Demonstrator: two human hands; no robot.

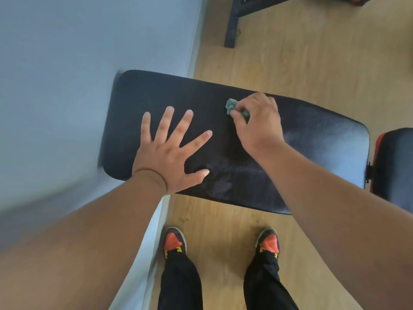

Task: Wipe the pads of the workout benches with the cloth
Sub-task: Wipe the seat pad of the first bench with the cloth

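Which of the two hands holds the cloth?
The right hand grips the bunched cloth on the pad. The left hand lies flat, fingers spread.

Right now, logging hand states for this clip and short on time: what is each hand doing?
Left hand: open, fingers spread flat on the bench pad, holding nothing.
Right hand: closed around the bunched cloth, pressing it on the pad.

Single head-worn wide view, steeply downward, close over the bench pad [223, 142], edges perhaps motion-blurred.
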